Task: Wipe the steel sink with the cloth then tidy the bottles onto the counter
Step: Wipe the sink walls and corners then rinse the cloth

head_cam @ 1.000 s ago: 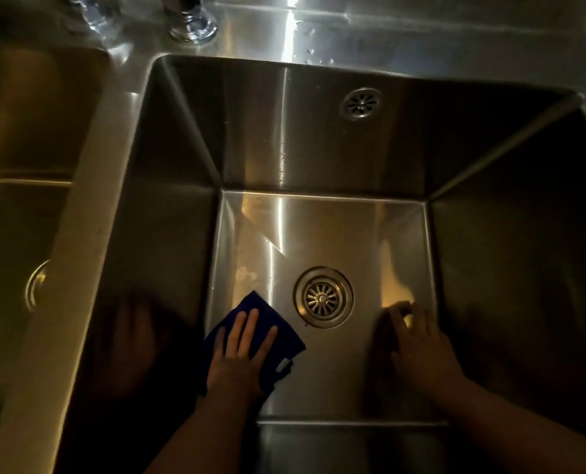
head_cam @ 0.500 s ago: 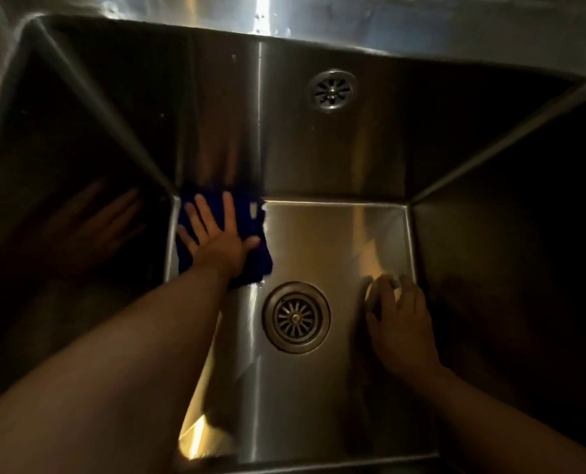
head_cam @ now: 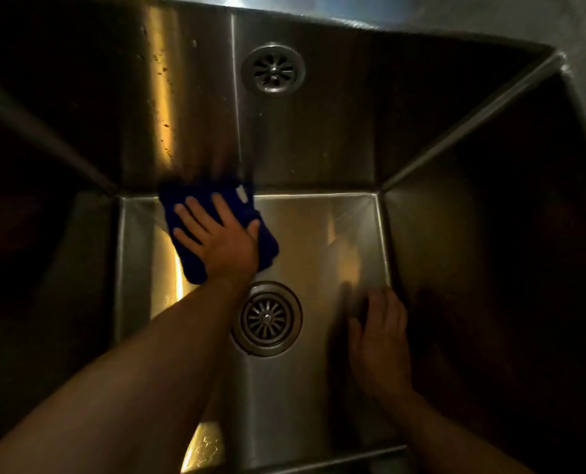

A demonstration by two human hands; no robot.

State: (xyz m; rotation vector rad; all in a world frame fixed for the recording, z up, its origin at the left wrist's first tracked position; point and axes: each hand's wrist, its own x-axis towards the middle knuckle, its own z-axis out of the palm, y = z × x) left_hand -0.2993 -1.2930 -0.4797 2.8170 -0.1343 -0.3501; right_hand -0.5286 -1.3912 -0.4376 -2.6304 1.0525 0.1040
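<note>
— Where is the cloth?

— The blue cloth (head_cam: 265, 246) lies on the floor of the steel sink (head_cam: 319, 148), at the far edge, where the floor meets the back wall. Its far edge is blurred and seems to lap up onto that wall. A small white tag (head_cam: 240, 193) shows near its far right corner.

— And the hand on it?

— The left hand (head_cam: 223, 241) lies flat on top of it, fingers straight and spread and the thumb out to the right. It presses the cloth rather than gripping it. Cloth shows on all sides of the fingers.

— The other hand?

— The right hand (head_cam: 380, 340) rests on the sink floor just beside the right wall, right of the drain strainer (head_cam: 266, 318). It holds nothing, and its fingers look loosely extended, though they are blurred.

— What differs from half a second ago?

— Then the cloth sat in the far left corner, against the left wall. Now it is further right along the back edge, nearly in line with the strainer and the overflow opening (head_cam: 273, 68). The right hand keeps its place by the right wall.
</note>
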